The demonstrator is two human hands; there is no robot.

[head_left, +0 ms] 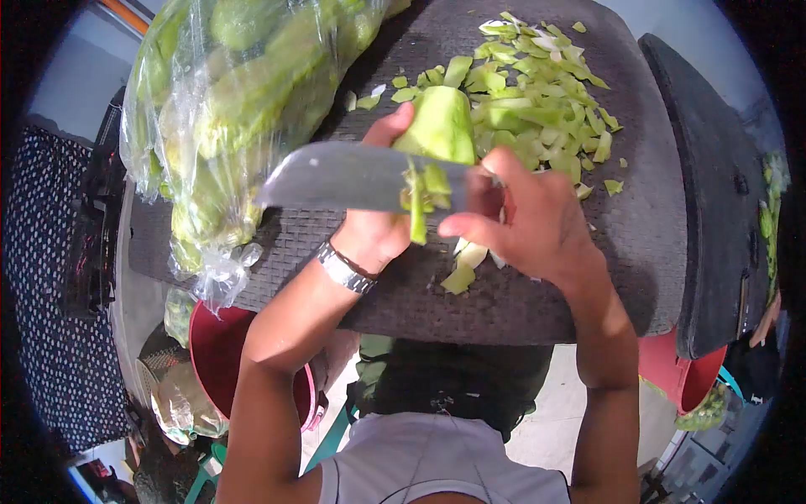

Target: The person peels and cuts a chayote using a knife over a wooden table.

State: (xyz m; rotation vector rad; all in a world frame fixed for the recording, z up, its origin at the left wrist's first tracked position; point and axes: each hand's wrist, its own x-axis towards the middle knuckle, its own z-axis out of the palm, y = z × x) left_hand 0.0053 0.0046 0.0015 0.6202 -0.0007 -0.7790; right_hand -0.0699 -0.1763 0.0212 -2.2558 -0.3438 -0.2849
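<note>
My left hand [378, 227], with a metal watch on its wrist, is wrapped round a pale green peeled vegetable [441, 122] above the dark table. In my right hand [529, 218] is a large knife [336, 176], gripped by its handle, with the blade pointing left across the vegetable's lower end. Green bits of peel [417, 210] cling to the blade. Part of my left hand is hidden behind the blade. A heap of green peelings [537, 118] lies beyond and to the right of my hands, and a few scraps [462, 273] lie beneath them.
The dark textured table [470, 315] bears a clear plastic bag of green vegetables [260, 101] on the left. Below its edge stand a red bucket [214, 344] at left and another red container [684, 370] at right. A dark chair or board [705, 193] is at the right.
</note>
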